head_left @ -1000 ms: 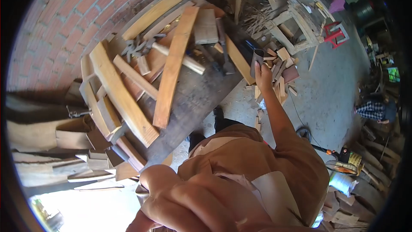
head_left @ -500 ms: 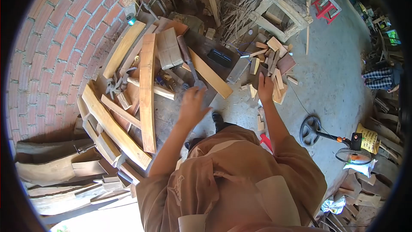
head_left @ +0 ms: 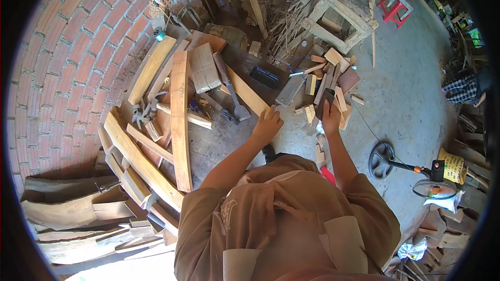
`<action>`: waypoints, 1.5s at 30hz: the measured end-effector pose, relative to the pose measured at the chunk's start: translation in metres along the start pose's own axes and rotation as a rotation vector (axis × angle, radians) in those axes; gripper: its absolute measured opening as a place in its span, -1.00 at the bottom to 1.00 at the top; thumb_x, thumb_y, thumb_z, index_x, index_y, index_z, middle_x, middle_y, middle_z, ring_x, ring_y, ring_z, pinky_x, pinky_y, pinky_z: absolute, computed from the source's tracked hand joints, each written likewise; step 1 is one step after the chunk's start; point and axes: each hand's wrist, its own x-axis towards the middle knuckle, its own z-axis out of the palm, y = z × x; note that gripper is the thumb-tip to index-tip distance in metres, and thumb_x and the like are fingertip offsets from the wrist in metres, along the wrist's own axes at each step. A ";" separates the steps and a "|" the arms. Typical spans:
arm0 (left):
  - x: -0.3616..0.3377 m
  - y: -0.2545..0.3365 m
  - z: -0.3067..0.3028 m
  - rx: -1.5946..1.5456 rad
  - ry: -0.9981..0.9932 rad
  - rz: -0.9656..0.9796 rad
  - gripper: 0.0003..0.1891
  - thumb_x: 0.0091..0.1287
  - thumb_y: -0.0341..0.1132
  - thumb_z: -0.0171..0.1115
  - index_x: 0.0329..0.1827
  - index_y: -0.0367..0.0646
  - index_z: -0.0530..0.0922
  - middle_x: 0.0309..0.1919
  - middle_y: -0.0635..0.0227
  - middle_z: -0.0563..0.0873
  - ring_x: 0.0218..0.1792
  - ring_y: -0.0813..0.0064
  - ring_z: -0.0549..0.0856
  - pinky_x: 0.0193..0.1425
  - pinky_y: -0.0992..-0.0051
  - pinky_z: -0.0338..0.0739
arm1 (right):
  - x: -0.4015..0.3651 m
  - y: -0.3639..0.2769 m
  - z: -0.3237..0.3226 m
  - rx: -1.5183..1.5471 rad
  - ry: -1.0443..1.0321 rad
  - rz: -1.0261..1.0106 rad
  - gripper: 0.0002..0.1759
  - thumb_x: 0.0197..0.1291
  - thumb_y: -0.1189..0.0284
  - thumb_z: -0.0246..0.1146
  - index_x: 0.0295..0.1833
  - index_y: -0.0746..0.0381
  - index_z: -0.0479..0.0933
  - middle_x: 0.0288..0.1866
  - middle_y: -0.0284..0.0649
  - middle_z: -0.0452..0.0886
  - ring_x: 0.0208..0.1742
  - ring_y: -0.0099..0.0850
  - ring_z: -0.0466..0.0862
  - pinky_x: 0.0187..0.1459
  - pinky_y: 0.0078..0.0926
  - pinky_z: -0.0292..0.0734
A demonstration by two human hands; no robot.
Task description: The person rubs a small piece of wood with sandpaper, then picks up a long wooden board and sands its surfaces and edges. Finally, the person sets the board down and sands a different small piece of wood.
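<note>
In the head view my right hand (head_left: pixel 329 117) grips a dark brown, flat block-like piece (head_left: pixel 326 99), with the thumb on its face. It is held over a pile of wood offcuts (head_left: pixel 338 89). My left hand (head_left: pixel 269 125) is at the near end of a light wooden plank (head_left: pixel 247 91). Its fingers are bent together, and what they hold, if anything, is hidden. Left of that hand lies a broad chisel (head_left: pixel 240 110) with a long wooden handle, apart from the fingers. A black tray-like object (head_left: pixel 265 77) sits beyond the plank.
Long boards (head_left: pixel 180 119) and a clamp-like metal tool (head_left: pixel 143 112) lie to the left by a brick wall (head_left: pixel 78 62). A rough wooden stand (head_left: pixel 338 15) and a red stool (head_left: pixel 395 8) are at the back. On the right stands a fan (head_left: pixel 434 189) with a round base (head_left: pixel 381 160).
My left hand has moved right, away from the chisel, and its spread fingers have drawn together. My right hand has tilted the dark piece, so more of its face shows. The view has shifted slightly.
</note>
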 end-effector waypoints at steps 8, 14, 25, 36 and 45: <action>-0.016 -0.010 -0.022 -0.155 0.029 0.028 -0.64 0.11 -0.39 0.03 0.02 -0.03 0.39 0.03 0.31 0.42 0.23 0.26 0.27 0.24 0.17 0.24 | 0.008 0.002 0.014 -0.048 -0.029 -0.055 -0.58 0.22 0.18 0.01 -0.47 0.34 0.46 -0.54 0.11 0.48 -0.47 0.03 0.49 -0.45 -0.14 0.33; -0.028 -0.011 -0.012 -0.218 -0.030 -0.008 -0.66 0.15 -0.40 -0.02 0.03 -0.04 0.39 0.10 0.29 0.39 0.27 0.24 0.22 0.27 0.13 0.17 | 0.001 0.006 0.012 -0.032 -0.014 -0.013 -0.56 0.20 0.17 0.03 -0.54 0.33 0.40 -0.56 0.10 0.47 -0.48 0.05 0.48 -0.46 -0.12 0.33; -0.039 -0.047 -0.138 -0.409 0.708 -0.338 -0.39 -0.03 -0.55 0.28 0.15 -0.28 0.29 0.00 0.05 0.42 0.12 0.07 0.39 0.16 0.31 0.34 | -0.016 0.016 0.008 -0.054 -0.044 0.061 -0.54 0.22 0.16 0.00 -0.53 0.34 0.42 -0.57 0.09 0.48 -0.49 0.04 0.50 -0.47 -0.15 0.35; -0.128 -0.091 -0.168 -1.201 1.377 -0.797 -0.50 0.19 -0.55 0.11 0.20 -0.25 0.21 0.12 0.21 0.39 0.08 0.37 0.46 0.03 0.45 0.49 | 0.007 0.003 0.041 -0.026 -0.081 -0.003 -0.52 0.22 0.14 0.00 -0.52 0.36 0.43 -0.53 0.11 0.49 -0.44 0.03 0.51 -0.43 -0.16 0.35; -0.253 -0.061 -0.193 -1.139 1.840 -0.921 -0.52 0.15 -0.63 0.01 0.17 -0.20 0.21 0.14 0.11 0.36 0.13 0.28 0.42 0.00 0.40 0.53 | 0.032 -0.132 0.116 0.402 -0.493 -0.378 -0.61 0.28 0.38 -0.05 0.15 0.36 0.31 0.15 -0.01 0.40 0.16 -0.25 0.43 0.12 -0.50 0.27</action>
